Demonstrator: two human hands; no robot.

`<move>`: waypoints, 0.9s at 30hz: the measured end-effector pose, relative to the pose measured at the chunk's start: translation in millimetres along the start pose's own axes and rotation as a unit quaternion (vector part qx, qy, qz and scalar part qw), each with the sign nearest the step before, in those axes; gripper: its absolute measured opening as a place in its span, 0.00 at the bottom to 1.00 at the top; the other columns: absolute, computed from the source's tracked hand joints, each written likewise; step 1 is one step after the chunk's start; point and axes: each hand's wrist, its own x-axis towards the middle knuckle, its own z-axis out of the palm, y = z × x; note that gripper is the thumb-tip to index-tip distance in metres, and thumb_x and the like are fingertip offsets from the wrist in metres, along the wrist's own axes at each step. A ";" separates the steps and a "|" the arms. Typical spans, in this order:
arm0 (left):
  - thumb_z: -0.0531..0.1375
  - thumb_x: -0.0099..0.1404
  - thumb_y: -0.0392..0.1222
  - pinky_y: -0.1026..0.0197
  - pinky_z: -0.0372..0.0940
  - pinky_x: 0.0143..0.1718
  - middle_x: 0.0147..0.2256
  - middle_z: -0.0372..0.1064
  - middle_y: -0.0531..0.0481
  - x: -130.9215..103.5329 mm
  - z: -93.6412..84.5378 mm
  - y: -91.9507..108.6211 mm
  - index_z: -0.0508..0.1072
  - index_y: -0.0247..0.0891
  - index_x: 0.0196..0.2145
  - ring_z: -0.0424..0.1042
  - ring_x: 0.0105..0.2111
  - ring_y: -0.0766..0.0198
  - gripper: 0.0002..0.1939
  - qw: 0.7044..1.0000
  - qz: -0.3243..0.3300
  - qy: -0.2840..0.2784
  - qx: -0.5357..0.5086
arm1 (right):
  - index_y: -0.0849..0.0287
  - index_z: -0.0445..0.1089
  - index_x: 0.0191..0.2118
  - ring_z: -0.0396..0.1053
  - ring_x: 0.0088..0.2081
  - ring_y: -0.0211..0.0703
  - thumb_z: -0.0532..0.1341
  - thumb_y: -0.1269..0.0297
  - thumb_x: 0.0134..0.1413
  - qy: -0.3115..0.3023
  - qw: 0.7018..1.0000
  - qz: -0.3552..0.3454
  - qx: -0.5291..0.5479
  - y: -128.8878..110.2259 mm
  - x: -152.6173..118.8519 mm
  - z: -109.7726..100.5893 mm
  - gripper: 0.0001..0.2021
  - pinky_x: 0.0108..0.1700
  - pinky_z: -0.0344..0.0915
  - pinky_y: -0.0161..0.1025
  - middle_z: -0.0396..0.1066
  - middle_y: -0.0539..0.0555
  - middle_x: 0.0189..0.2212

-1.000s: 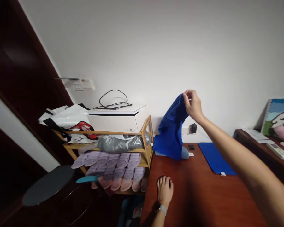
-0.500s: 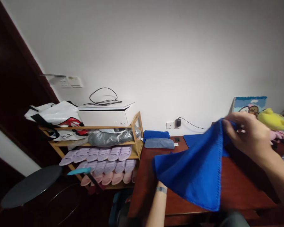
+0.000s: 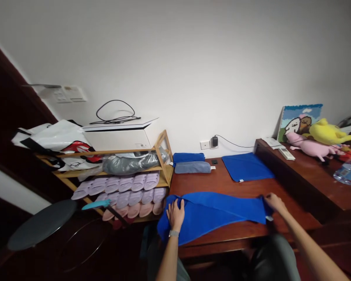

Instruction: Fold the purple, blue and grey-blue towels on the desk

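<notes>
A blue cloth (image 3: pixel 210 214) lies loosely folded across the front of the dark red wooden table (image 3: pixel 199 187), its left part hanging past the table's edge. My left hand (image 3: pixel 176 214) rests on the cloth's left part with its fingers spread. At the cloth's right end, near a small white tag, my right hand (image 3: pixel 275 203) pinches the edge. Farther back lies a second blue cloth (image 3: pixel 247 167), flat. Two rolled or folded cloths, one blue (image 3: pixel 188 157) and one grey-blue (image 3: pixel 193 168), sit at the table's back left corner.
A wooden rack (image 3: pixel 163 156) on the left holds slippers (image 3: pixel 112 185), a white box (image 3: pixel 117 138) and a bag (image 3: pixel 58 136). On the raised right surface are plush toys (image 3: pixel 312 146), a remote (image 3: pixel 286 153) and a plastic bottle (image 3: pixel 348 173). A round stool (image 3: pixel 42 224) stands lower left.
The raised blue cloth has come down onto the table. My right hand has moved down from above the table, and my left hand now shows on top of the cloth.
</notes>
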 end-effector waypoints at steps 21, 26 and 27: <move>0.60 0.55 0.69 0.47 0.72 0.57 0.52 0.79 0.37 -16.4 -72.6 -115.2 0.74 0.38 0.54 0.78 0.54 0.44 0.39 0.992 -0.062 -0.017 -0.110 | 0.49 0.79 0.48 0.75 0.55 0.57 0.58 0.39 0.64 -0.183 0.919 -0.332 0.105 61.6 -63.5 85.1 0.22 0.61 0.69 0.52 0.78 0.59 0.51; 0.63 0.54 0.72 0.48 0.72 0.58 0.53 0.79 0.41 -18.2 -78.9 -100.8 0.75 0.41 0.53 0.77 0.56 0.45 0.39 0.984 -0.040 -0.036 -0.168 | 0.47 0.80 0.51 0.70 0.62 0.64 0.65 0.36 0.55 -0.209 0.914 -0.336 0.091 70.7 -77.1 80.1 0.26 0.64 0.66 0.57 0.74 0.61 0.60; 0.62 0.54 0.73 0.47 0.72 0.58 0.53 0.79 0.41 -18.2 -80.4 -99.1 0.76 0.41 0.52 0.77 0.56 0.44 0.39 0.985 -0.038 -0.036 -0.167 | 0.47 0.81 0.48 0.72 0.60 0.62 0.61 0.37 0.59 -0.209 0.914 -0.330 0.110 70.9 -79.1 79.8 0.24 0.63 0.67 0.56 0.76 0.60 0.57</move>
